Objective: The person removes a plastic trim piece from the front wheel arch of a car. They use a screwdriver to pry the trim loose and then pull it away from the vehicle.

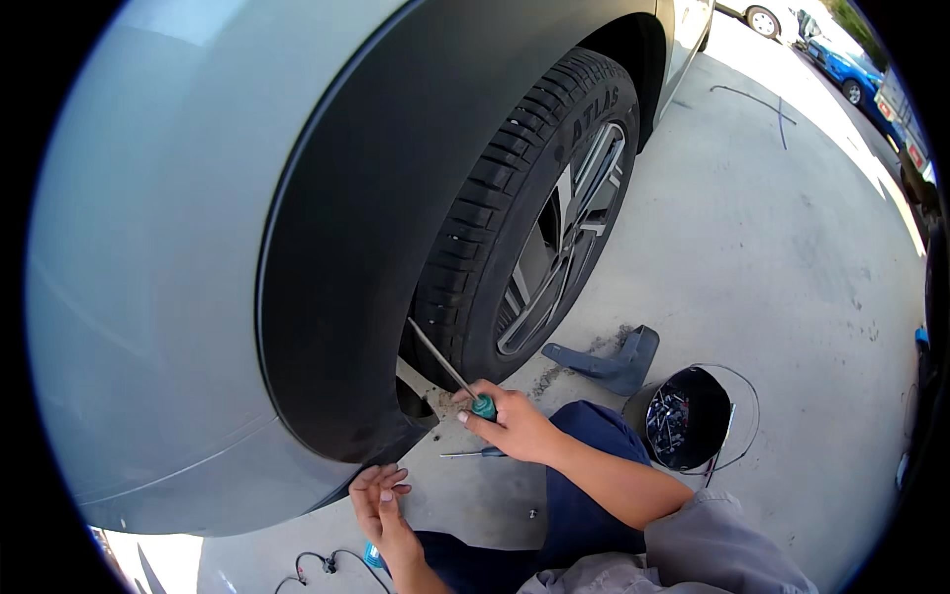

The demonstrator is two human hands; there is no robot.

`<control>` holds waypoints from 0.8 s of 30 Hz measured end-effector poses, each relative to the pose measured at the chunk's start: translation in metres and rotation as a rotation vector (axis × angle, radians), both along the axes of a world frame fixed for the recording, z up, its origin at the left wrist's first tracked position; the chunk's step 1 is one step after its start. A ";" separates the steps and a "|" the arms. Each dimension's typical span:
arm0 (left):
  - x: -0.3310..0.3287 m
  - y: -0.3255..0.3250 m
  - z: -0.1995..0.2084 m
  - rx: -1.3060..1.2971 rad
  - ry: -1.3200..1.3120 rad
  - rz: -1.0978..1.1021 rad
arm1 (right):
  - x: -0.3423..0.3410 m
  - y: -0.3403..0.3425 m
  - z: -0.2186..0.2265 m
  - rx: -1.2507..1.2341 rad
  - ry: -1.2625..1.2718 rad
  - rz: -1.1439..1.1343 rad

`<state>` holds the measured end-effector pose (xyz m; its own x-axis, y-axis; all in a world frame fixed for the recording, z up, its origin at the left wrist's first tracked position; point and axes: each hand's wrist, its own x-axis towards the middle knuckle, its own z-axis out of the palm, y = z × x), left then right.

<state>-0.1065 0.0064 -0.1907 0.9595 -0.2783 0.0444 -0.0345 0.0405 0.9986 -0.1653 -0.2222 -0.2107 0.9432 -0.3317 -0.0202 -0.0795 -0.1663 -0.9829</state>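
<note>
My right hand (pixel 513 426) is closed around the green handle of a screwdriver (pixel 447 364). Its long metal shaft points up and left to the gap between the tyre (pixel 475 233) and the black wheel arch trim (pixel 336 247). My left hand (pixel 381 507) is close by the lower end of that trim, at the car's bottom edge. Its fingers are loosely bent with the thumb apart, and I see nothing held in them. A second screwdriver (pixel 477 453) with a dark handle lies on the ground below my right hand.
A dark mud flap (pixel 612 364) lies beside the wheel, near scattered dirt. Right of my knee stands a black bucket (pixel 705 411) holding many small fasteners, its wire handle folded out. A black cable (pixel 329 564) lies at lower left. Other cars, one blue (pixel 841 71), stand far right.
</note>
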 end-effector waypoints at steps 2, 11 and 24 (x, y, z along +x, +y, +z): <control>0.000 -0.002 0.011 0.077 -0.107 0.094 | -0.011 -0.026 -0.015 -0.213 0.095 0.105; -0.012 -0.043 0.022 0.411 -0.146 0.389 | -0.005 -0.096 -0.049 -0.407 0.085 0.517; -0.018 -0.059 0.033 0.451 -0.089 0.473 | 0.034 -0.151 -0.010 -0.576 -0.131 0.631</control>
<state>-0.1250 -0.0531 -0.1575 0.9809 0.1627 0.1065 -0.0286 -0.4208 0.9067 -0.1308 -0.3728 -0.2205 0.9376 0.3293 0.1116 0.3031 -0.6165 -0.7266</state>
